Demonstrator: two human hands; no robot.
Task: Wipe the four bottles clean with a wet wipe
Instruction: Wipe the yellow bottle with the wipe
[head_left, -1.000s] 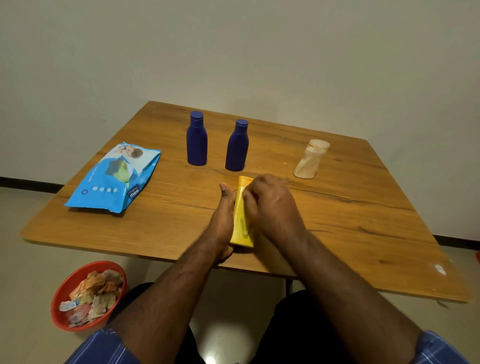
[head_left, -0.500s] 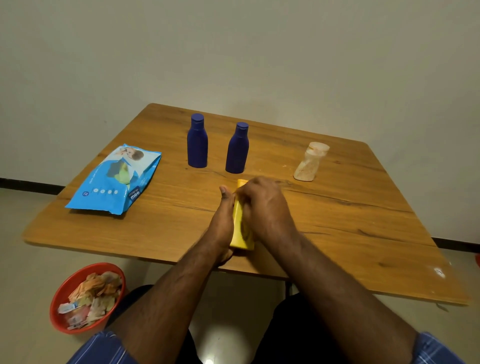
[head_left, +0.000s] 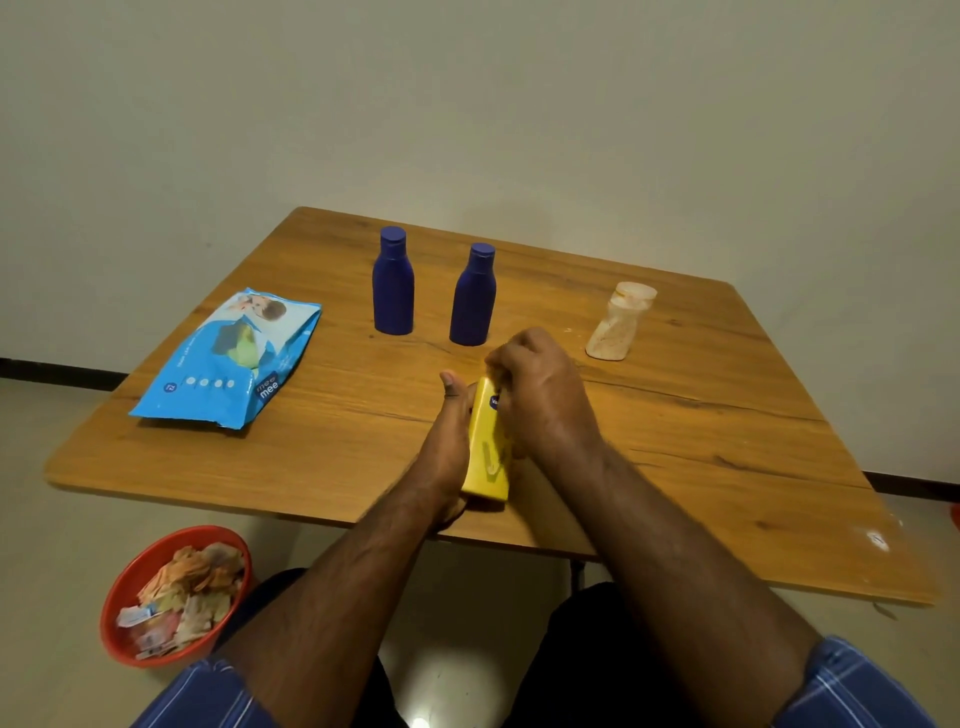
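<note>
A yellow bottle (head_left: 488, 447) lies tilted near the table's front edge, its cap end pointing away from me. My left hand (head_left: 449, 447) grips its left side, thumb up. My right hand (head_left: 540, 395) is curled over the bottle's upper end and hides the cap. No wet wipe shows in either hand. Two dark blue bottles (head_left: 393, 283) (head_left: 473, 296) stand upright side by side behind the hands. A pale, stained bottle (head_left: 618, 322) stands upright to the right of them.
A blue pack of wet wipes (head_left: 228, 358) lies flat on the left part of the wooden table (head_left: 701, 441). On the floor at the lower left sits a red basin (head_left: 117, 597) filled with used wipes. A wall stands close behind the table.
My right hand has slid up the yellow bottle toward its cap end, uncovering more of the lower body. The left hand keeps its grip.
</note>
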